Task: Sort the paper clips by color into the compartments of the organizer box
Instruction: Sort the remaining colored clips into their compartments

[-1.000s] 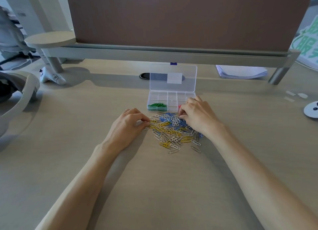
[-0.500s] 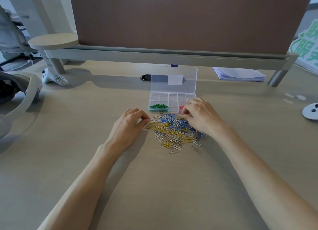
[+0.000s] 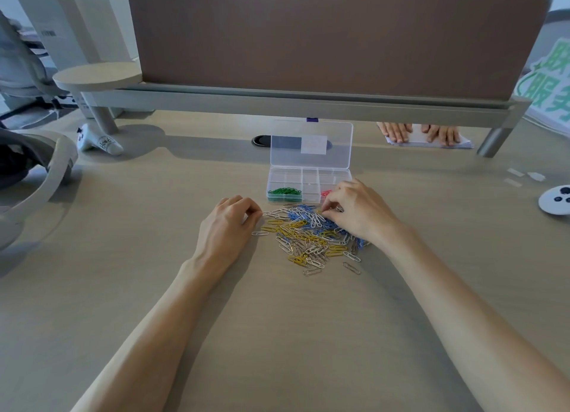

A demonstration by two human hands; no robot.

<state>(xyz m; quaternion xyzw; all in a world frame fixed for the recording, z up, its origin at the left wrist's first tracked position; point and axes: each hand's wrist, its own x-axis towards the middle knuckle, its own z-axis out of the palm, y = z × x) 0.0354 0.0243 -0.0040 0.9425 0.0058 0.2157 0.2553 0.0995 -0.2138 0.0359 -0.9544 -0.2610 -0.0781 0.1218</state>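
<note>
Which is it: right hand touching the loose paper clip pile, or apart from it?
Touching. The head view shows the right hand with its curled fingertips down among the clips of the loose paper clip pile, and its outer edge lying over the blue ones.

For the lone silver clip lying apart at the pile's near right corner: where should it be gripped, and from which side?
Probably pinch the silver clip across its two long sides near the middle, coming from above. It lies flat on the table, apart from the pile, so fingertips meet nothing else. The right hand is nearer.

green clips [image 3: 284, 191], red clips [image 3: 326, 192], brown partition [image 3: 333, 38]
</note>
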